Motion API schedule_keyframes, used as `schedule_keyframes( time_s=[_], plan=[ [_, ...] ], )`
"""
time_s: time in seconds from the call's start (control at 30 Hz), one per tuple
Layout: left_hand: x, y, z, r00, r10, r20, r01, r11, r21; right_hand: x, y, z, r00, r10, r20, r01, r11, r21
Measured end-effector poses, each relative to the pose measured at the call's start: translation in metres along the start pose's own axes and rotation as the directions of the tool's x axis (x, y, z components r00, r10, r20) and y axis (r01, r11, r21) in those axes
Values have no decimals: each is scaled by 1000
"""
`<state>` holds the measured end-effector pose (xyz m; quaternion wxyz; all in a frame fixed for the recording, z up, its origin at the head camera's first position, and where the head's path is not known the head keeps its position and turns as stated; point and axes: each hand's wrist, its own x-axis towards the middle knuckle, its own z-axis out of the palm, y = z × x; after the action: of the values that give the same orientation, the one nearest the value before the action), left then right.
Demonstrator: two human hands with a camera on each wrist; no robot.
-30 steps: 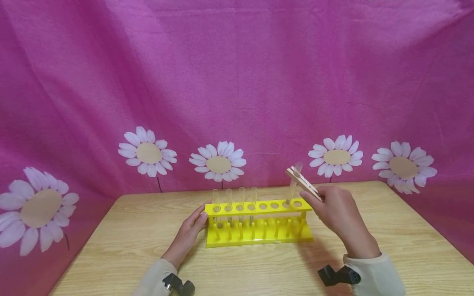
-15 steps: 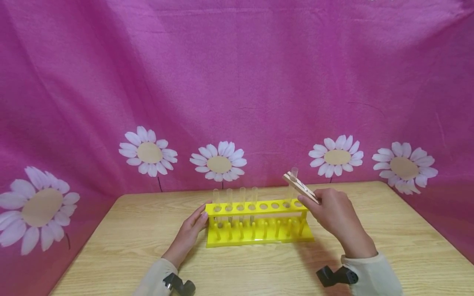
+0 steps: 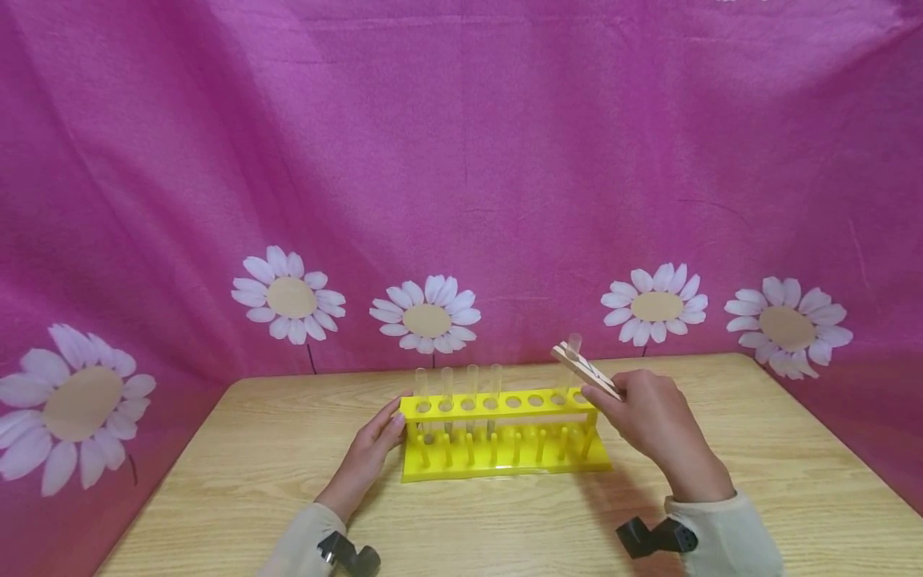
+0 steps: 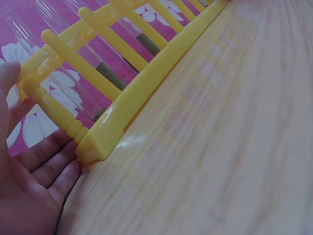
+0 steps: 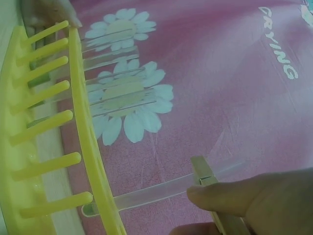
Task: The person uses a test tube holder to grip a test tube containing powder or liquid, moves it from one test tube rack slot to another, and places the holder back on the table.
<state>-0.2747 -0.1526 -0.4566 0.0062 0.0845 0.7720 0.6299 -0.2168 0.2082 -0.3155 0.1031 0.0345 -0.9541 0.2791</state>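
A yellow test tube rack (image 3: 505,473) stands on the table, several clear test tubes (image 3: 469,385) upright in its left holes, with dark matter at their bottoms. My left hand (image 3: 371,449) holds the rack's left end; the left wrist view shows the thumb at the top rail and fingers (image 4: 51,169) beside the base. My right hand (image 3: 652,417) grips a wooden test tube holder (image 3: 587,373). Its tip clamps another test tube (image 3: 573,344), slightly tilted, in a hole near the rack's right end. In the right wrist view, this tube's greenish bottom (image 5: 89,210) pokes just through the top rail.
Yellow drying pegs (image 3: 539,445) line the front of the rack base. Vacant holes (image 3: 524,401) lie between the left tubes and the clamped one. A pink curtain (image 3: 461,176) with white flowers hangs behind the wooden table (image 3: 238,465).
The clamped tube has come down a little and stands more upright, its lower end going into the rack hole. My right hand has shifted slightly left; the left hand stays at the rack.
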Motion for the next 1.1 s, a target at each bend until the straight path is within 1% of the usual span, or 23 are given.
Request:
schedule_keyframes(
  time_s=[0.13, 0.33, 0.47, 0.63, 0.7, 0.93, 1.1],
  plan=[
    [0, 0, 0, 1000, -8, 0, 8, 1000, 6, 0, 1, -1, 1000, 16, 23, -16, 1000, -1],
    [1, 0, 0, 1000, -14, 2, 14, 1000, 10, -1, 1, -1, 999, 16, 33, -16, 1000, -15],
    [1, 0, -1, 1000, 8, 4, -8, 1000, 7, -1, 2, -1, 998, 29, 47, -28, 999, -19],
    [0, 1, -1, 1000, 20, 4, -20, 1000, -2, -1, 2, 0, 997, 37, 63, -36, 999, -18],
    [-1, 1, -1, 1000, 11, 1, -11, 1000, -4, -1, 2, 0, 997, 38, 69, -37, 999, -17],
    [-1, 1, -1, 1000, 11, 1, -11, 1000, -7, 0, 1, 6, 995, 49, 87, -47, 999, -24],
    [0, 1, -1, 1000, 3, 2, -3, 1000, -6, -1, 0, 10, 995, 34, 91, -30, 999, -45]
  ],
)
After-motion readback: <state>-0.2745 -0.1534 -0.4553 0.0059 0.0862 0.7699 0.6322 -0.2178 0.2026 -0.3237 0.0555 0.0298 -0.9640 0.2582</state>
